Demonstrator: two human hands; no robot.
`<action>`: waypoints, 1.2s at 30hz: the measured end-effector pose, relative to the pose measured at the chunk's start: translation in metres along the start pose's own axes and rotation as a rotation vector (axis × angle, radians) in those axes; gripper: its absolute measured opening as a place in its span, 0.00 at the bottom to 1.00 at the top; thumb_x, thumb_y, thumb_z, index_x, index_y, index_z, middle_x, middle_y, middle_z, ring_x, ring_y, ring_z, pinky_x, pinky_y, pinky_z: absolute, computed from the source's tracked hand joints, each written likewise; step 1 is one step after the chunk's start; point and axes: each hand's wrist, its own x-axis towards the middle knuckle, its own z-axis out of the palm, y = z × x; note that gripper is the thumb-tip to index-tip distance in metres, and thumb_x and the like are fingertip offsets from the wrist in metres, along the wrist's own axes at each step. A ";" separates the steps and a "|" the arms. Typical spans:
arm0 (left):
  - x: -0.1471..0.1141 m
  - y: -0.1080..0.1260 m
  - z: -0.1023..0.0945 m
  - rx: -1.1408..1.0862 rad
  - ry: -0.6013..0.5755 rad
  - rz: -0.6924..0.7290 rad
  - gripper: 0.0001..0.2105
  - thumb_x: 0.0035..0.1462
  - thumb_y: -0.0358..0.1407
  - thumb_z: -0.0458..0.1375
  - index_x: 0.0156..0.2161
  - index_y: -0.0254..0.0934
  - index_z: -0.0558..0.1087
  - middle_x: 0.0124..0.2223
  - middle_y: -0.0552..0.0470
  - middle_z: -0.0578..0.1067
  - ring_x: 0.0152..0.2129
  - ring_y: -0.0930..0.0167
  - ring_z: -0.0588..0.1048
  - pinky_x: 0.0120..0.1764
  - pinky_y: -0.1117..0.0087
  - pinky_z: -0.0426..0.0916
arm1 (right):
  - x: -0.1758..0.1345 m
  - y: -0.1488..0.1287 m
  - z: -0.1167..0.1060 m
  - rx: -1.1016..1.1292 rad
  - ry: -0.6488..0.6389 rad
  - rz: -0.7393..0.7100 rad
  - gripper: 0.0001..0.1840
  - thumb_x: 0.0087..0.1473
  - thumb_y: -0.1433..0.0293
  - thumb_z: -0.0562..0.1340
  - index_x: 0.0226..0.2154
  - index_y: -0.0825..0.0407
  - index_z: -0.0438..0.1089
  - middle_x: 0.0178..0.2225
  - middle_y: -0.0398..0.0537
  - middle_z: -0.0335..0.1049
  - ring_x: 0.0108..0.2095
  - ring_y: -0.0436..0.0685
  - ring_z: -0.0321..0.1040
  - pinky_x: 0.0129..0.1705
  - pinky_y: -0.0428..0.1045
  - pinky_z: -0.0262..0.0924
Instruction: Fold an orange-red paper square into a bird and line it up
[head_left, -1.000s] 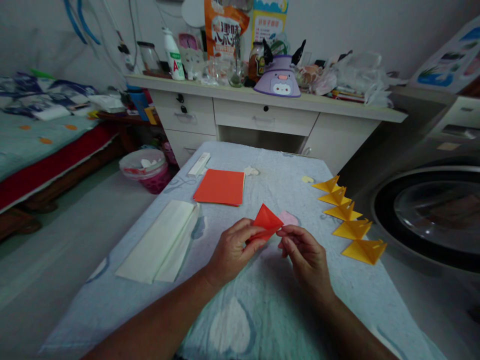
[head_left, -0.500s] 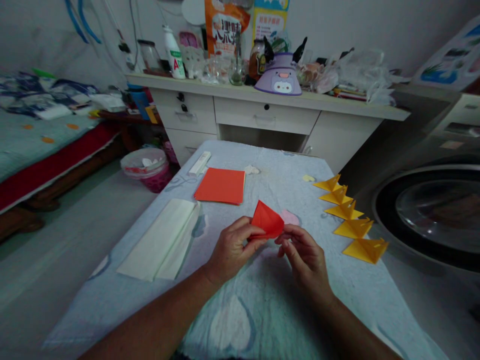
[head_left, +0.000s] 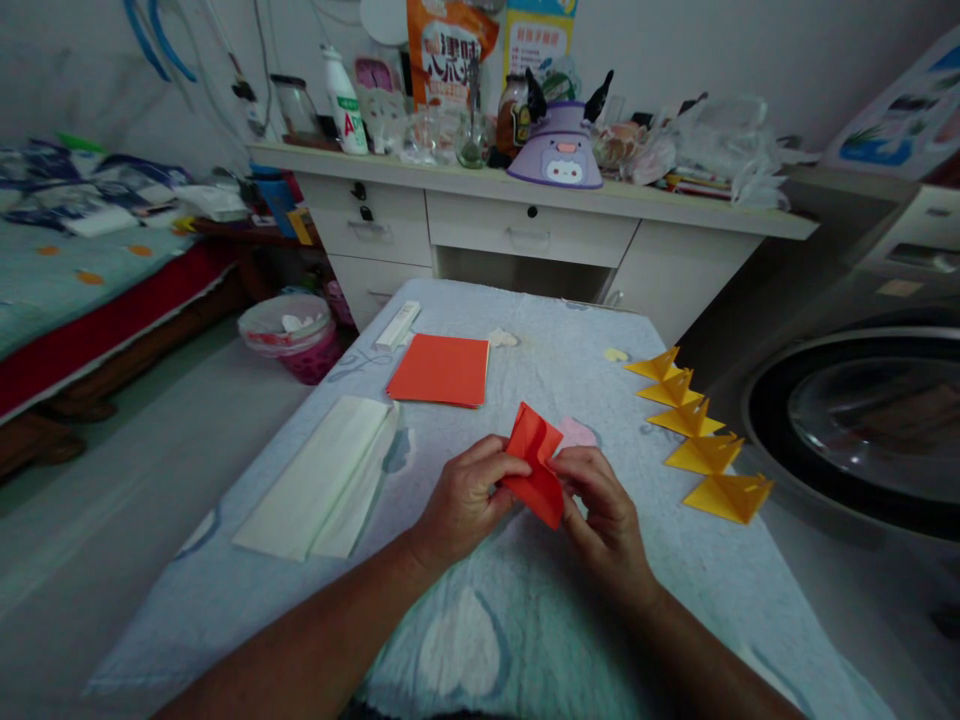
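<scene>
behind our table, a white desk (head_left: pixel 379 218) with drawers stands against the wall, a front-loading washing machine (head_left: pixel 840 285) fills the right side, and a patterned cloth (head_left: pixel 577 370) covers the tabletop before us. over this cloth, near the middle, we have a part-folded red origami sheet (head_left: pixel 534 490), and it lies directly between our two hands, touching both. our left hand (head_left: pixel 461 497) is closed to a narrow pinch on the sheet's left side, thumb laid on the upper face; what the other left fingers do underneath is hidden from us. our right hand (head_left: pixel 606 520) is narrow too, its thumb and bent forefinger gathered on the sheet's right edge, right where the paper draws in to a waist. the long axis of the sheet runs away from us, leaning a little: one end points to the far side of the table, the other comes down toward us and slightly to the right. we judge this the relation that counts most, for the hands meet the paper across that axis, from opposite sides, and neither is clearly nearer. a stack of red paper squares (head_left: pixel 437 370) lies farther off to the left, and five yellow paper folds (head_left: pixel 729 496) form a row well apart, beyond our right hand.
</scene>
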 end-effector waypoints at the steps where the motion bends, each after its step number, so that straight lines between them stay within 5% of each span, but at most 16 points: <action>1: 0.000 0.000 0.000 -0.005 -0.001 0.002 0.05 0.56 0.28 0.61 0.38 0.38 0.75 0.31 0.55 0.69 0.29 0.74 0.72 0.31 0.76 0.65 | 0.000 0.000 0.000 -0.003 -0.004 0.004 0.19 0.58 0.76 0.58 0.49 0.41 0.69 0.41 0.47 0.64 0.39 0.54 0.65 0.38 0.50 0.63; 10: 0.001 0.004 0.000 -0.053 0.017 0.013 0.12 0.54 0.22 0.59 0.42 0.39 0.72 0.37 0.53 0.75 0.36 0.73 0.75 0.39 0.74 0.68 | 0.002 -0.001 -0.001 -0.016 0.005 0.034 0.16 0.59 0.75 0.58 0.45 0.40 0.74 0.39 0.47 0.62 0.40 0.55 0.65 0.38 0.51 0.63; 22: 0.001 0.003 -0.002 -0.055 0.008 0.017 0.07 0.57 0.25 0.59 0.39 0.38 0.76 0.34 0.53 0.72 0.32 0.74 0.73 0.35 0.76 0.67 | -0.001 0.003 0.000 0.003 0.110 0.083 0.13 0.58 0.72 0.62 0.45 0.44 0.67 0.40 0.47 0.65 0.36 0.53 0.65 0.35 0.48 0.64; 29: -0.001 0.003 0.000 -0.091 -0.003 -0.032 0.06 0.56 0.26 0.61 0.38 0.38 0.76 0.32 0.54 0.70 0.31 0.74 0.72 0.34 0.75 0.66 | 0.002 0.000 -0.003 -0.020 0.007 0.046 0.04 0.60 0.71 0.59 0.36 0.46 0.70 0.37 0.48 0.67 0.39 0.56 0.66 0.39 0.51 0.64; 36: 0.002 0.008 0.004 -0.114 0.039 -0.104 0.02 0.54 0.29 0.64 0.31 0.35 0.75 0.26 0.57 0.68 0.24 0.76 0.68 0.28 0.77 0.62 | 0.001 -0.002 0.000 0.049 0.048 0.178 0.03 0.58 0.67 0.62 0.34 0.48 0.68 0.32 0.45 0.68 0.33 0.53 0.67 0.34 0.48 0.64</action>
